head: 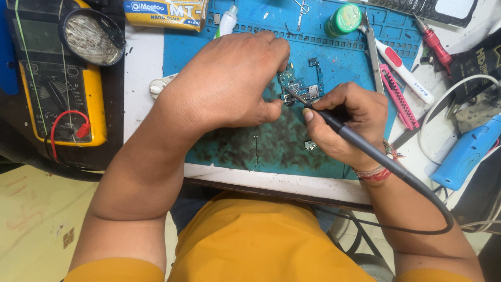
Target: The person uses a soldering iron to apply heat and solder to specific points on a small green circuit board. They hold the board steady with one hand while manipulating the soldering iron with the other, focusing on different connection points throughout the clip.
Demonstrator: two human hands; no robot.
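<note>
Far left edge of bench: yellow multimeter [61,89], red lead looped over its face, round tin of solder wick or wire wool [90,37] sitting on its top end. Yellow glue box [166,11] at top edge, just left of the blue work mat [344,57].

Left hand [229,83] down on the mat near its centre, fingers curled narrow, thumb and fingertips pinching the small circuit board [298,86] flat against the mat. Board sits centre of mat, between both hands, partly hidden by left fingers.

Right hand [347,122] just right of board, closed in a pen grip on a dark soldering iron [334,122]; tip touching the board's lower left part. Cable running off past the wrist toward the near edge. Red thread band on that wrist.

Small loose component [311,144] on the mat below the right hand.

Top right of mat: green-lidded jar [344,20], tweezers [372,52], pink utility knife [399,96]. Blue tool [467,151] at right edge of bench.
</note>
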